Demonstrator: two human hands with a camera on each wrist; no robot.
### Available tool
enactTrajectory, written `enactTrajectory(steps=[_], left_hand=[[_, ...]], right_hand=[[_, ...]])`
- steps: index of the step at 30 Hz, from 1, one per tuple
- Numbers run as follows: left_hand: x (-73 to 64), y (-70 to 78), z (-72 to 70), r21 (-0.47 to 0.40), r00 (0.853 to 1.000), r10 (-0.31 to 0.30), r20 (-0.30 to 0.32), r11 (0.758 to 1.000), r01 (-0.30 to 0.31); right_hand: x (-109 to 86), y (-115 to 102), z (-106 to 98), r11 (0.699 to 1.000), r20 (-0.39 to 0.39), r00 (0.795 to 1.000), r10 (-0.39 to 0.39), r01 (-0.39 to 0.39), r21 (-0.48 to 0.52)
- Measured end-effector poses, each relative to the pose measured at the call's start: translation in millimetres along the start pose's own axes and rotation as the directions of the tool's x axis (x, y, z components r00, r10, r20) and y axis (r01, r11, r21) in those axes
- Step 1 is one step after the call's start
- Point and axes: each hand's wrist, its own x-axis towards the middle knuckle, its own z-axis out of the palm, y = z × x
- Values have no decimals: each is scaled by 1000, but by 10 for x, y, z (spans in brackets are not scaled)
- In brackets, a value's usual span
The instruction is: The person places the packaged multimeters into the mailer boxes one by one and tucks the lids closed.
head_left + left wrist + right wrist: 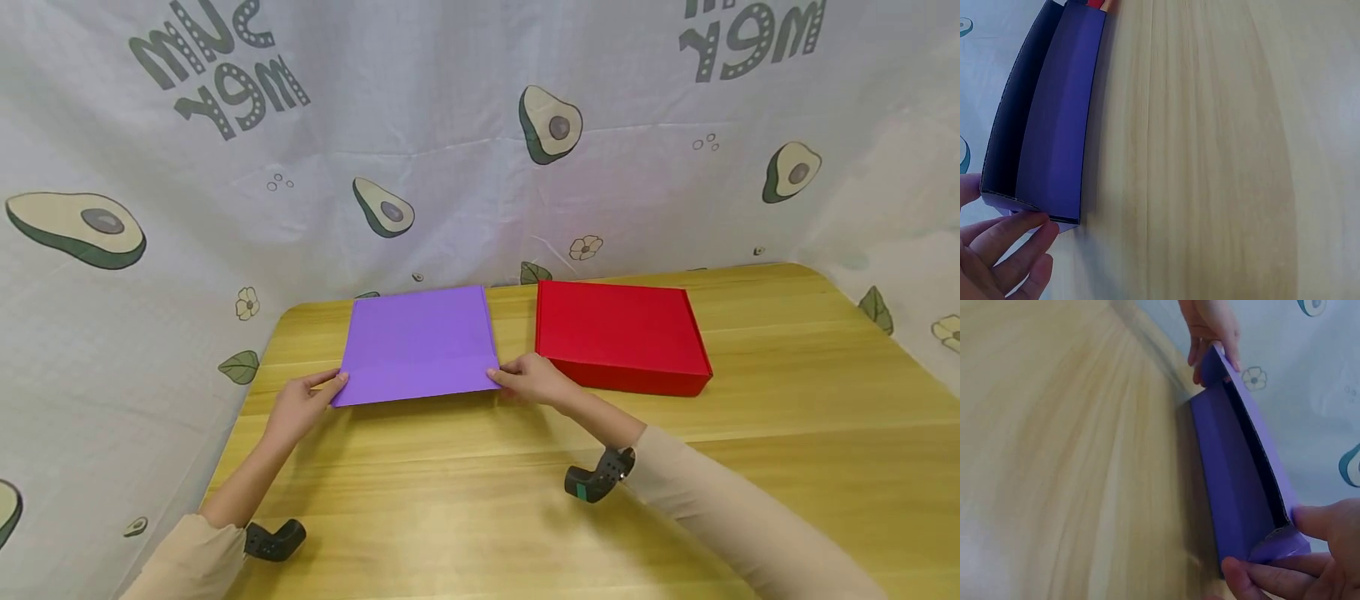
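Observation:
A purple cardboard box [420, 342] lies at the back left of the table, its lid slightly raised along the near edge. My left hand [296, 408] pinches the lid's near left corner, thumb on top. At the near right corner my right hand [536, 379] holds the lid the same way. Both wrist views look into a dark gap between the lid and the box's purple front wall [1063, 125]. In the right wrist view, a folded side flap [1275, 544] of the lid sits between my right thumb and fingers.
A shut red cardboard box [615, 325] stands to the right of the purple one, close to my right hand. The wooden table [450, 500] runs back to a white curtain [450, 100] with avocado prints. A black device [600, 477] is strapped on each wrist.

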Motion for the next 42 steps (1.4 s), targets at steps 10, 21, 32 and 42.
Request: enactTrajectory(steps=[10, 21, 32, 42], left_hand=[[-16, -57, 30, 43, 997, 75, -30, 996, -73], [438, 0, 4, -325, 988, -33, 149, 942, 81], [581, -46, 121, -389, 986, -67, 153, 913, 123], [582, -42, 92, -382, 983, -69, 168, 915, 130]], right_hand=[[19, 47, 32, 998, -61, 997, -41, 38, -43], [152, 98, 61, 802, -176, 843, -508, 389, -453], [288, 156, -25, 725, 68, 863, -501, 461, -512], [307, 125, -17, 669, 65, 843, -534, 469, -577]])
